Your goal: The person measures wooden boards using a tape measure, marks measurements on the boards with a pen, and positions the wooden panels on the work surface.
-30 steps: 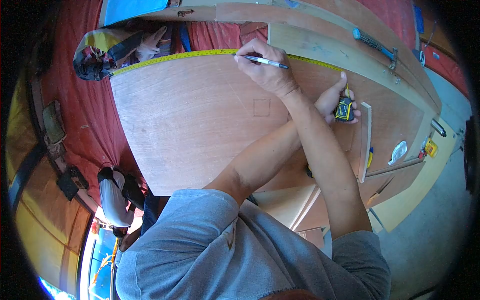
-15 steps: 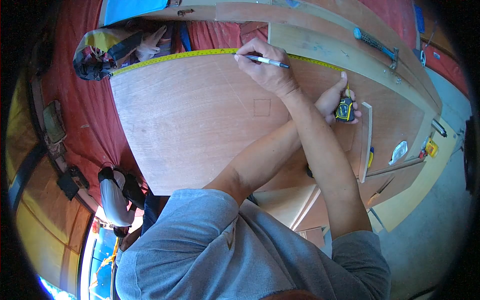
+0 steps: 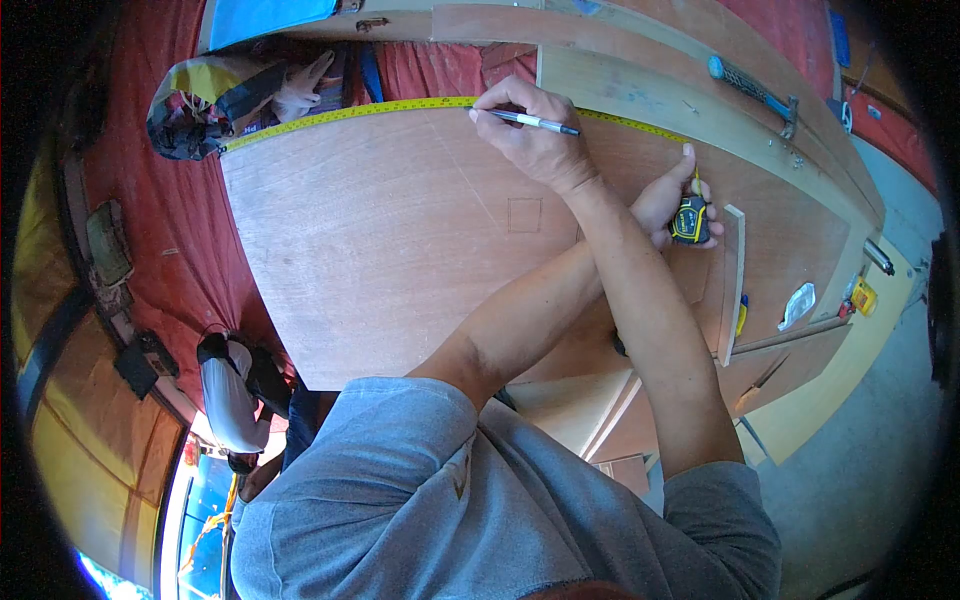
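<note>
Right hand [image 3: 542,152], twelve o'clock in view: fingers pinched narrow round pen [image 3: 540,123], over tape [image 3: 350,113]. Left hand [image 3: 657,206], two o'clock: fingers curled round tape case [image 3: 690,220]. Tape along board's [image 3: 380,240] far edge, end at ten o'clock corner. Best, likely: tape taut, flat, end snug; pen upright, eye square above. Right hand hides tape stretch; pen tip contact unclear; numbers unreadable; right forearm covers part of left.

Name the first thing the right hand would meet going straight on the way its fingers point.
Probably the yellow tape blade, just ahead of the right hand; whether they touch is unclear.
</note>
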The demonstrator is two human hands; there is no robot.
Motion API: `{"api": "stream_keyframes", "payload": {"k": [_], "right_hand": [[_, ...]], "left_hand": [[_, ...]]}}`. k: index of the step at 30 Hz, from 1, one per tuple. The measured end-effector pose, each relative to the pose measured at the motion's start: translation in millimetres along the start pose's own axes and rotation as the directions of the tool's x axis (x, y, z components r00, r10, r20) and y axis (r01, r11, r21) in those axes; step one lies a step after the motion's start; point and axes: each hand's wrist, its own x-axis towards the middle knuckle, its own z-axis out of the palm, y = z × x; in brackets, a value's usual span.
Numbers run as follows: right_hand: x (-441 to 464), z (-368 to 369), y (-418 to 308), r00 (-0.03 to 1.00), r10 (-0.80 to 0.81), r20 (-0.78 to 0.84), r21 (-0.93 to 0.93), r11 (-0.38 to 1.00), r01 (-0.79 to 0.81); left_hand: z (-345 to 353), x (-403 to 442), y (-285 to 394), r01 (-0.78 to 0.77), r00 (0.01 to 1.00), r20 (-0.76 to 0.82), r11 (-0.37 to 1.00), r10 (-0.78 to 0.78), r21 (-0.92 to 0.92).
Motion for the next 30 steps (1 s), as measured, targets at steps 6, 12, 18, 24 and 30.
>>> {"api": "stream_keyframes", "payload": {"k": [6, 12, 18, 24, 30], "right_hand": [[0.4, 0.2, -2.8, 1.000, 0.000, -0.019, 0.024, 1.000, 0.001], [0.0, -1.9, -2.8, 0.998, 0.046, 0.031, 0.017, 0.999, -0.046], [-0.2, 1.0, -0.6, 1.000, 0.024, -0.008, 0.006, 1.000, -0.024], [-0.3, 0.5, -2.4, 1.000, 0.017, -0.003, 0.010, 1.000, -0.017], [-0.5, -0.2, -3.0, 1.000, 0.003, -0.001, -0.003, 1.000, -0.003]], "left_hand": [[-1.7, 0.5, -0.3, -0.003, 1.000, 0.028, 1.000, 0.003, -0.002], [-2.0, 1.4, -0.6, -0.007, 1.000, 0.022, 1.000, 0.008, -0.002], [-1.8, 0.8, -0.9, -0.010, 1.000, 0.013, 1.000, 0.010, 0.002], [-2.1, -0.3, -0.6, -0.023, 0.999, 0.033, 1.000, 0.023, 0.001], [-2.8, 0.6, -1.8, -0.027, 0.999, 0.035, 1.000, 0.027, -0.003]]}}
